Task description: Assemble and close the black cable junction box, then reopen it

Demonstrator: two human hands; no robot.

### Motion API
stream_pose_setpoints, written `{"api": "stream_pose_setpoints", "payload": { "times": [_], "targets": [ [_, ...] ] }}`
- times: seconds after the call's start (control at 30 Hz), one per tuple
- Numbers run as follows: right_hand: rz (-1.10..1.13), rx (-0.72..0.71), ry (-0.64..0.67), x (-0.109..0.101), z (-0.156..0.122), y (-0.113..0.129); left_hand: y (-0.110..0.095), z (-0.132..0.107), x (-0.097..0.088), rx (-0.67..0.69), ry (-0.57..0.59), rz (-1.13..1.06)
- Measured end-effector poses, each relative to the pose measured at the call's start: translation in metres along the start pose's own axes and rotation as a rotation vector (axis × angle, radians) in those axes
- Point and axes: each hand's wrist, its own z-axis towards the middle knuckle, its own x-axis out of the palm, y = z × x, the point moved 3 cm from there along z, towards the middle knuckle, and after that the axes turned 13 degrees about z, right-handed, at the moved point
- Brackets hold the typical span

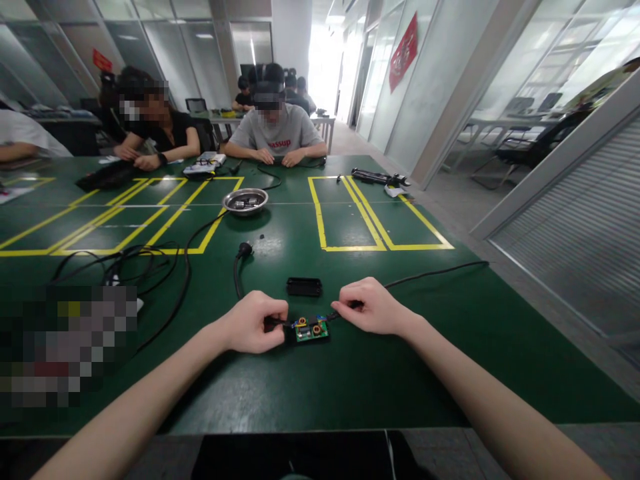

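A small green circuit board [311,329] sits in a black case half on the green table [350,373], between my hands. My left hand [255,321] is closed in a pinch on the black cable stub at the board's left end. My right hand [373,307] is closed on the black cable [435,272] that leaves the board's right end and runs off to the right. A black case lid [304,287] lies flat just beyond the board, apart from both hands. A black power plug [244,251] on its cord lies further back on the left.
A metal bowl [245,201] with small parts stands mid-table. Loose black cables [125,263] coil at the left. Yellow tape boxes [350,213] mark the table. Two people sit across the table, hands resting on it; a tool [380,177] lies at the far right.
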Motion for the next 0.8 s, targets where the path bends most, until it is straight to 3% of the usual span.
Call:
{"api": "stream_pose_setpoints", "payload": {
  "times": [0.2, 0.8],
  "targets": [
    [-0.013, 0.030, 0.048, 0.006, 0.000, -0.002, 0.000, 0.000, 0.003, -0.005, 0.028, -0.009],
    [-0.073, 0.087, -0.023, 0.008, 0.001, -0.009, 0.014, 0.001, 0.003, -0.105, 0.002, 0.142]
  ]
}}
